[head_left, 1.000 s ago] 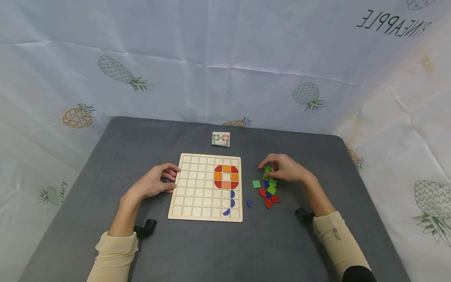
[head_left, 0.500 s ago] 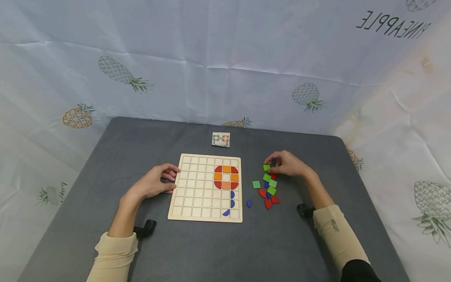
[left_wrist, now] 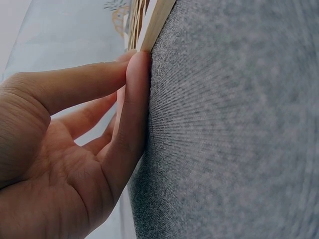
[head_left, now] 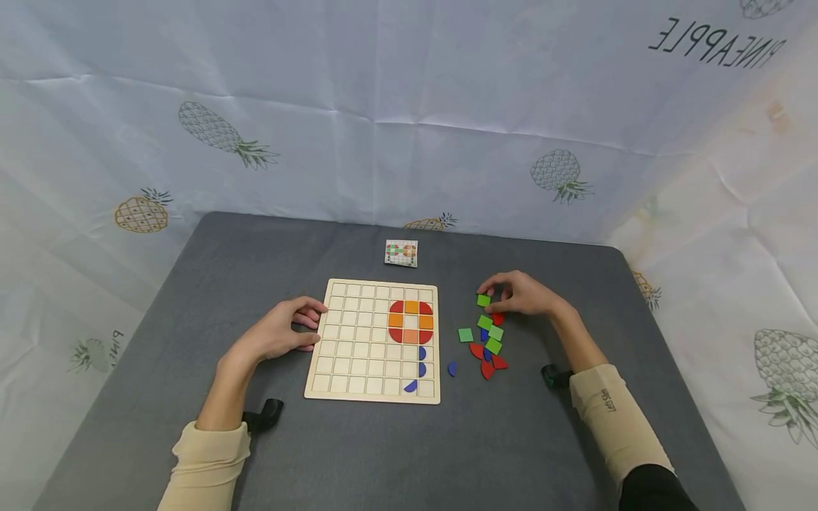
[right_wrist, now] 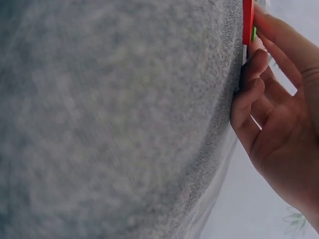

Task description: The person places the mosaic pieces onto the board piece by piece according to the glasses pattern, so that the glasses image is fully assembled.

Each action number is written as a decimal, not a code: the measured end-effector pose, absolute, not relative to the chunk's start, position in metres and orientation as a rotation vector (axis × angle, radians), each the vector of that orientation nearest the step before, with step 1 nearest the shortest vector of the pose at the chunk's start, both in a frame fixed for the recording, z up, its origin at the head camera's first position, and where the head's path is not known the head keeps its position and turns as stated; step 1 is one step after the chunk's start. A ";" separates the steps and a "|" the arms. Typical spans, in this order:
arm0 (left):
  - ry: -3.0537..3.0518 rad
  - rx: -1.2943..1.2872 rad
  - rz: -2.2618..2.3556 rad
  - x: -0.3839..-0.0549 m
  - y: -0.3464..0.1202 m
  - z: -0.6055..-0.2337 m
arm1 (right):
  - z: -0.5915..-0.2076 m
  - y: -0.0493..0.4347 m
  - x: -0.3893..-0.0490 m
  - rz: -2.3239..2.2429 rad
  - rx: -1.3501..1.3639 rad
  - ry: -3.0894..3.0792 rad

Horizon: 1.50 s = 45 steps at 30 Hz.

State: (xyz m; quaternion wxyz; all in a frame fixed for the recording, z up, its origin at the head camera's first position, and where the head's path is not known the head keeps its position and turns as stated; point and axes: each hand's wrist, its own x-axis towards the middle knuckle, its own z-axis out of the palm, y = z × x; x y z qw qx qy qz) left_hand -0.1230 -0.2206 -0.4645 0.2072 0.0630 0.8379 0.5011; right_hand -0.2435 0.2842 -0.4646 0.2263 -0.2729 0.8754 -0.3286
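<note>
A wooden grid board (head_left: 358,348) lies on the table, bearing red and orange pieces in a rounded ring and several blue half-round pieces. At its left edge, my left hand (head_left: 284,328) holds the rim with thumb and fingertips; in the left wrist view those fingertips (left_wrist: 137,64) meet the board's side (left_wrist: 158,22). To the right of the board, my right hand (head_left: 520,294) has thumb and index finger around a green square tile (head_left: 483,301). A red piece (right_wrist: 247,22) shows beside the thumb in the right wrist view, with the green tile mostly hidden.
Below the right hand lies a loose cluster of green squares (head_left: 493,346), red quarter pieces (head_left: 488,370) and blue pieces. One green square (head_left: 465,335) and one blue half-round (head_left: 451,369) lie nearer the board. A small patterned card (head_left: 401,253) sits behind the board.
My right hand has shifted slightly back and right from the cluster, the green square tile between its fingertips, uncovering a red piece. The left hand and board stay still.
</note>
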 end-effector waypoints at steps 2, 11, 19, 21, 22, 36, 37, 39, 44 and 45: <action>2.331 0.175 1.399 -0.123 -0.221 -0.464 | -0.465 0.284 -0.243 -0.906 -0.751 2.417; 2.341 0.180 1.391 -0.122 -0.220 -0.464 | -0.466 0.284 -0.243 -0.940 -0.739 2.445; 2.336 0.174 1.385 -0.123 -0.220 -0.464 | -0.457 0.265 -0.232 -0.954 -0.782 2.470; 2.334 0.175 1.387 -0.123 -0.220 -0.463 | -0.453 0.254 -0.228 -0.942 -0.817 2.465; 2.333 0.175 1.388 -0.123 -0.220 -0.463 | -0.450 0.248 -0.226 -0.937 -0.838 2.463; 2.350 0.181 1.387 -0.123 -0.221 -0.463 | -0.435 0.153 -0.213 -0.797 -1.098 2.362; 2.352 0.182 1.387 -0.123 -0.221 -0.463 | -0.435 0.146 -0.213 -0.783 -1.110 2.356; 2.355 0.182 1.386 -0.122 -0.220 -0.463 | -0.437 0.134 -0.213 -0.744 -1.132 2.354; 2.356 0.181 1.383 -0.122 -0.220 -0.464 | -0.442 0.110 -0.214 -0.658 -1.150 2.357; 2.355 0.181 1.384 -0.122 -0.220 -0.464 | -0.443 0.106 -0.214 -0.645 -1.157 2.356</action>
